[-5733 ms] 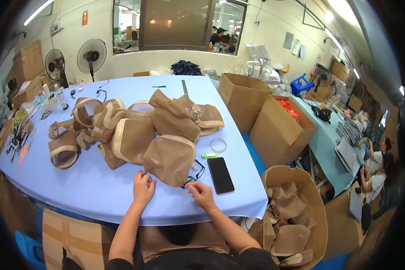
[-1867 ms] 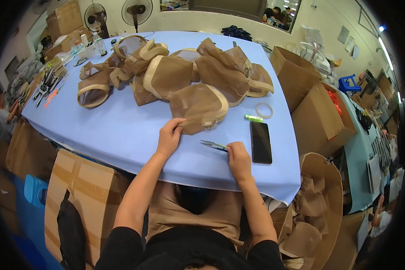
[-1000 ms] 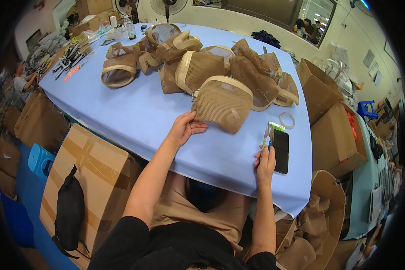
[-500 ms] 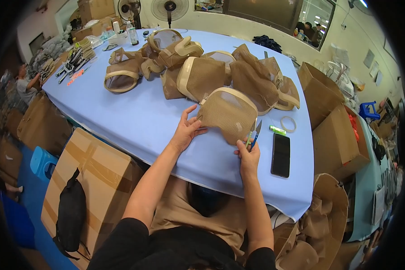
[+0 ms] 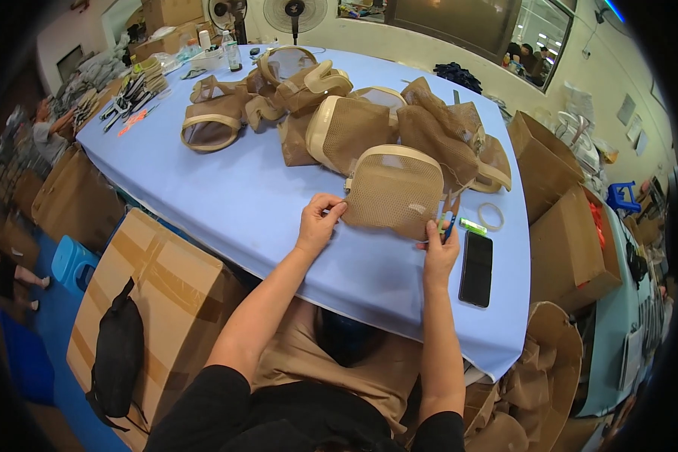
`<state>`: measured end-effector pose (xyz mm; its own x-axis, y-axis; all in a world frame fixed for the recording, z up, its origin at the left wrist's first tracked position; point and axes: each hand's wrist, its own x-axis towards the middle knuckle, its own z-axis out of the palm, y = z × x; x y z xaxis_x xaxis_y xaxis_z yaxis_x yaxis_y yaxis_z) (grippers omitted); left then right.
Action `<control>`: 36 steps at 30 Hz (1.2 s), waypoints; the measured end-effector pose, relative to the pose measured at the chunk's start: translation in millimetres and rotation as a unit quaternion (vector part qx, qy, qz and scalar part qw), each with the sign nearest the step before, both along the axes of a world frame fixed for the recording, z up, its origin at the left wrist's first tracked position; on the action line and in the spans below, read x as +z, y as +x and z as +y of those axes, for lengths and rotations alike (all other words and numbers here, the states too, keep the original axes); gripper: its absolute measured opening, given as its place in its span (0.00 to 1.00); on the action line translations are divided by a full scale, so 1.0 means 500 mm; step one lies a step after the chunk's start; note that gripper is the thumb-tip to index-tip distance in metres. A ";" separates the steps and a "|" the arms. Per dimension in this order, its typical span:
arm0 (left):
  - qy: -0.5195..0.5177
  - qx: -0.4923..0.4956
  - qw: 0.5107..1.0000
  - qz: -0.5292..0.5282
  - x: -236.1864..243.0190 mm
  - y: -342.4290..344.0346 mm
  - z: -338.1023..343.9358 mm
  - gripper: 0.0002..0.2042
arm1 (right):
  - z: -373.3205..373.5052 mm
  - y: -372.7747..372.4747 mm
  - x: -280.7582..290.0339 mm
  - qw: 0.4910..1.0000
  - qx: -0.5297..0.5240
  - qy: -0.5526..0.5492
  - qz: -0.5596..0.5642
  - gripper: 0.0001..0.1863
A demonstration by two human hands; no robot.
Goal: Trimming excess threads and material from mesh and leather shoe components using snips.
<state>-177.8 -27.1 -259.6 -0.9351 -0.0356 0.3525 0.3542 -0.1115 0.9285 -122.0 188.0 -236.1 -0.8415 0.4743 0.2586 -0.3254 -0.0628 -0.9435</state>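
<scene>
In front of me on the table lies a brown mesh pouch (image 5: pixel 392 192) with a cream zippered rim curving over its top. My left hand (image 5: pixel 318 223) is closed, thumb and fingertips pinching the pouch's left edge. At the lower right corner, my right hand (image 5: pixel 439 252) holds small thread snips (image 5: pixel 448 217) with blue on the handle, their blades pointing up and away. Its thumb also presses on the pouch corner. Behind the pouch sits a heap of similar mesh pouches (image 5: pixel 343 135).
A black phone (image 5: pixel 476 269), a green lighter-like item (image 5: pixel 472 226) and a tape ring (image 5: pixel 491 216) lie right of my right hand. Cardboard boxes (image 5: pixel 147 301) flank the blue-covered table (image 5: pixel 226 203). A bottle (image 5: pixel 232 53) stands at the far left; another person (image 5: pixel 50 135) sits beyond.
My left hand has gone from spread fingers to a pinch on the pouch's left edge. The pouch's lower edge now lies straighter, and the snips have turned more upright.
</scene>
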 end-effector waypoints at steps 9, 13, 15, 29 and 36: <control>0.084 -0.075 0.994 0.011 -0.007 -0.007 0.005 0.08 | 0.036 0.008 -0.012 0.999 -0.014 0.047 -0.017 0.07; 0.183 -0.081 0.979 -0.038 -0.022 -0.021 -0.017 0.09 | 0.036 0.011 -0.025 0.999 0.006 0.046 0.014 0.07; 0.369 -0.091 0.924 -0.041 -0.030 -0.030 -0.049 0.09 | 0.031 0.010 -0.020 1.000 0.009 0.017 -0.008 0.09; 0.408 -0.103 0.902 -0.093 -0.004 -0.013 -0.037 0.10 | 0.048 0.022 -0.029 0.985 0.129 -0.113 0.010 0.09; 0.303 -0.048 0.949 -0.076 -0.037 -0.031 -0.036 0.10 | 0.030 0.016 -0.003 0.965 0.155 -0.209 0.036 0.11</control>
<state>-193.4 -45.2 -278.0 -0.9826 -0.1003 0.1565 0.1832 -0.6658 0.7233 -113.9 202.8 -237.7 -0.9465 0.2782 0.1633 -0.2943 -0.5373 -0.7904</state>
